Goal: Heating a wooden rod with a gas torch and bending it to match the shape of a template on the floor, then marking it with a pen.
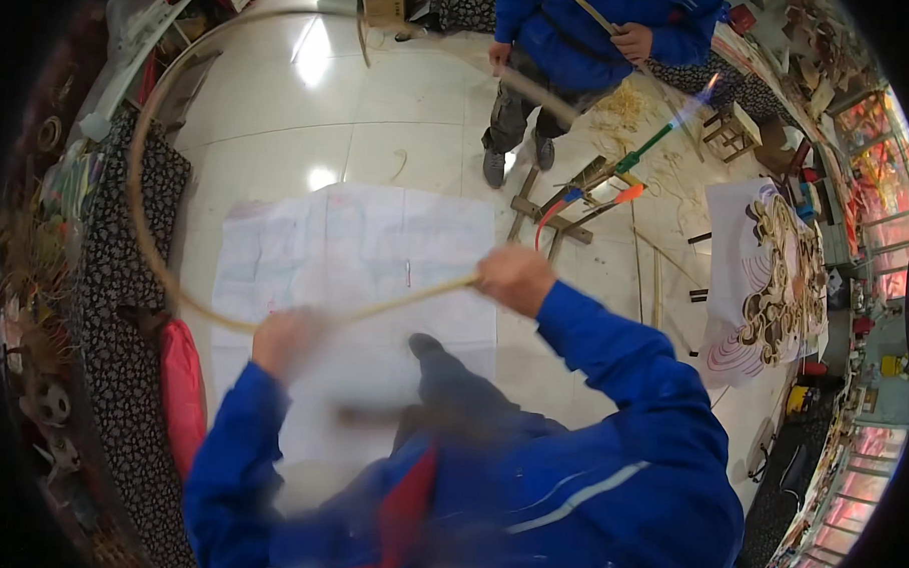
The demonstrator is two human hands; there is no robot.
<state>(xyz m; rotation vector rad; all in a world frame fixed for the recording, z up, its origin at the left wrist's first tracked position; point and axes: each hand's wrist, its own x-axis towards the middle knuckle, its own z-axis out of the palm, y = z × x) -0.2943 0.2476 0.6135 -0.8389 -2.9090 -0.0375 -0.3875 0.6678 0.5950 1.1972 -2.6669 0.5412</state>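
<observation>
So the person has a long, thin tan strip that looks like cane or bamboo [414,298] up in front of their body, above the floor. The bare right hand [513,278] is clamped on it near one end. The bare left hand [287,343] is pretty smeared by motion blur, but the strip goes in one side and out the other, so it looks wrapped around it too. Hands are well apart, with a nearly straight bit between them. Past the left hand, the strip swings out left and up in one huge curve; can't tell where it finishes.

Below is a big white paper sheet with faint drawing [463,334] on the pale tiled floor [279,158]. Across from them, a co-worker in a blue jacket [608,49] has both hands on strips. Near that person, a torch with a green nozzle [652,144] is burning, right by a rough wooden stand [573,233]. Off to the right, a paper-covered desk [727,213] carries a pile of curled tan pieces [784,245].
</observation>
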